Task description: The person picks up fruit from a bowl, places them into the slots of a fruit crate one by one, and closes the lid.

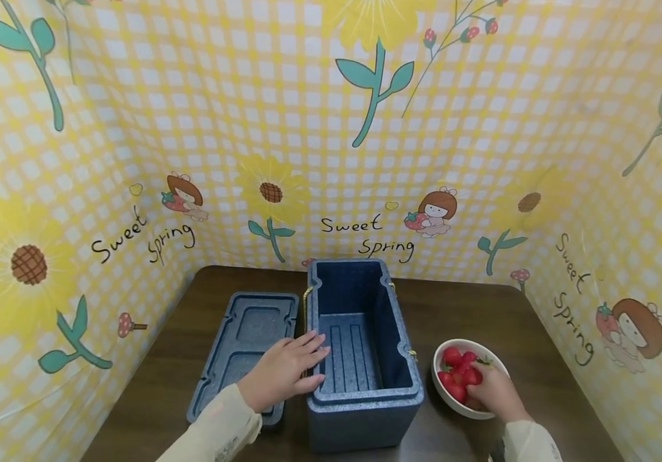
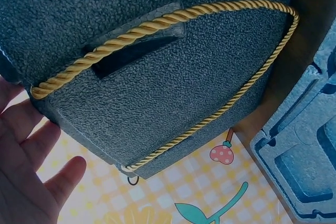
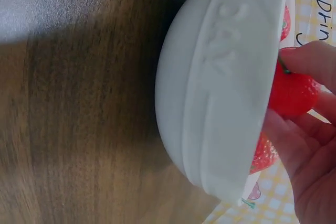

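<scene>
The right hand (image 1: 500,393) pinches a red strawberry (image 3: 294,94) at the round white bowl (image 3: 223,93), right of the oblong blue foam box (image 1: 360,425) the left hand (image 1: 282,373) touches, fingers extended.

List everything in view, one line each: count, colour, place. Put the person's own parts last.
Box: one, blue-grey, middle of the table, open at the top
Lid: one, blue-grey, on the table left of the box
Rope: count unclear, gold, on the box's side
Bowl: one, white, right of the box
Strawberries: several, red, in the bowl
Table: one, brown, underneath
Cloth: count unclear, yellow-and-white check, around the table
Sleeves: two, cream, at the wrists
Left hand: one, on the box's left rim
Right hand: one, pinching a strawberry
</scene>
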### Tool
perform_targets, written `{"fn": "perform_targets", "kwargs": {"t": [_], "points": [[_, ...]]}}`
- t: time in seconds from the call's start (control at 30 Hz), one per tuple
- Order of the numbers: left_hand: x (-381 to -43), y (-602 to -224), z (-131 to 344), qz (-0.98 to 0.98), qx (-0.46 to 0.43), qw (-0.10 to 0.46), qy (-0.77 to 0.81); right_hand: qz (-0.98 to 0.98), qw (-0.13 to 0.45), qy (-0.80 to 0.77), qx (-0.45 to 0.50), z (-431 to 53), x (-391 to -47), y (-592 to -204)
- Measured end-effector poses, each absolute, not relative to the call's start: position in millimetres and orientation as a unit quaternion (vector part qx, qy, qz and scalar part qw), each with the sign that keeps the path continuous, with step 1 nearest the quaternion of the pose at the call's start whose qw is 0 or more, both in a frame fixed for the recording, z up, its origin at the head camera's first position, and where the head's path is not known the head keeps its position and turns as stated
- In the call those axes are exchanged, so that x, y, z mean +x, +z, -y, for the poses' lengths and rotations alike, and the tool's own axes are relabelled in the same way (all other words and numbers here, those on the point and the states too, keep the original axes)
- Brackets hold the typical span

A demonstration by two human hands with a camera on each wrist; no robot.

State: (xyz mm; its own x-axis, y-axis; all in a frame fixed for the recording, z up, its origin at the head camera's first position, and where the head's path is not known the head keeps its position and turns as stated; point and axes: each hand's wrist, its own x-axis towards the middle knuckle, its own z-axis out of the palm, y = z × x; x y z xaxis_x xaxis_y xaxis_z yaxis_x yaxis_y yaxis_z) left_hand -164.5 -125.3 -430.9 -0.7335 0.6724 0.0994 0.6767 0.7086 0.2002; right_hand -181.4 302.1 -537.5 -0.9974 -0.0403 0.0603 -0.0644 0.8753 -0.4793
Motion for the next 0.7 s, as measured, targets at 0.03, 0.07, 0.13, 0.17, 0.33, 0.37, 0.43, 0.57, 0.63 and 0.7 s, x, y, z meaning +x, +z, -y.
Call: {"fn": "perform_targets", "kwargs": {"t": [0.03,0.07,0.13,0.17,0.33,0.37,0.43,0.57,0.63,0.7], "points": [[-165,-432,125,0.923,-0.367,0.013,-0.112,0.968,0.026,0.248,0.024,-303,-182,-537],[-165,-433,126,0.922,-0.37,0.017,-0.113,0.968,0.028,0.249,0.02,-303,-181,-536],[-166,-434,126,0.92,-0.373,0.021,-0.115,0.967,0.031,0.254,0.011,-304,-181,-533],[-167,-435,126,0.92,-0.374,0.022,-0.117,0.965,0.031,0.262,0.005,-304,-181,-531],[-168,-433,126,0.919,-0.377,0.034,-0.113,0.944,0.01,0.329,-0.035,-307,-182,-514],[-167,-433,126,0.918,-0.379,0.035,-0.109,0.939,0.004,0.342,-0.042,-307,-182,-510],[-167,-432,126,0.919,-0.38,0.032,-0.102,0.931,-0.004,0.36,-0.05,-308,-183,-501],[-166,-432,125,0.919,-0.381,0.023,-0.098,0.926,-0.014,0.374,-0.047,-305,-191,-485],[-165,-432,125,0.92,-0.378,0.023,-0.101,0.926,-0.011,0.376,-0.036,-302,-198,-477],[-165,-432,125,0.921,-0.375,0.023,-0.107,0.927,-0.001,0.374,-0.018,-298,-206,-470]]}}
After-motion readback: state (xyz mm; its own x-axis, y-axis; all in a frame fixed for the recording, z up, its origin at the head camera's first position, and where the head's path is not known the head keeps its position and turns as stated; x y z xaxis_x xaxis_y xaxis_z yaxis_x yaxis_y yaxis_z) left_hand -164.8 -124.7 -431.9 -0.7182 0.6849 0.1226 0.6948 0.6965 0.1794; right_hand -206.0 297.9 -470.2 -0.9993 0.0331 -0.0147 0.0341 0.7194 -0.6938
